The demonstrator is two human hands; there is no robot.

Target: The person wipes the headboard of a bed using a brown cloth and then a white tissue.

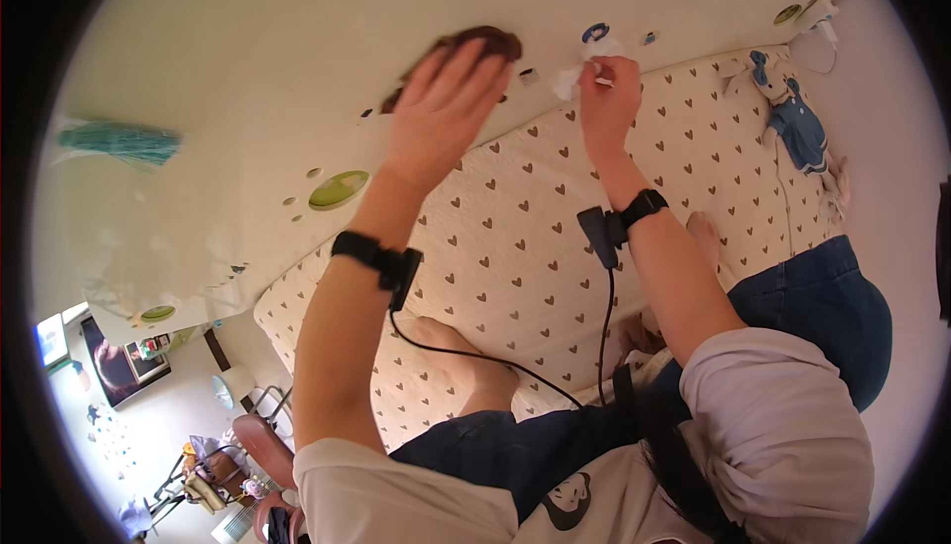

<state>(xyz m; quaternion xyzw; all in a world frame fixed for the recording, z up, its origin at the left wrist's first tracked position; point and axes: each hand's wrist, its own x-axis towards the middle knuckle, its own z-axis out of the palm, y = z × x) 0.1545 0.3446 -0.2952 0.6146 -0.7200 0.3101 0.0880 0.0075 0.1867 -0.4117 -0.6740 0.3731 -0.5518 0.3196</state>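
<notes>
My left hand (pixel 455 94) lies flat with its fingers stretched over a dark brown cloth (pixel 505 40), pressed against the pale wall panel (pixel 297 53). My right hand (pixel 613 91) pinches crumpled white tissue (pixel 568 83) between thumb and fingers, close to the panel. Just above the tissue is a round blue sticker (pixel 595 32). A small torn sticker patch (pixel 528 76) sits on the panel between my hands. Both wrists wear black straps with cabled devices.
Below the panel spreads a heart-patterned mattress (pixel 520 247), where I kneel or crouch. A stuffed rabbit toy (pixel 799 128) lies at the right, near a white plug adapter (pixel 819 16). A teal tassel (pixel 119 141) hangs at the left; a brown chair (pixel 264 447) stands lower left.
</notes>
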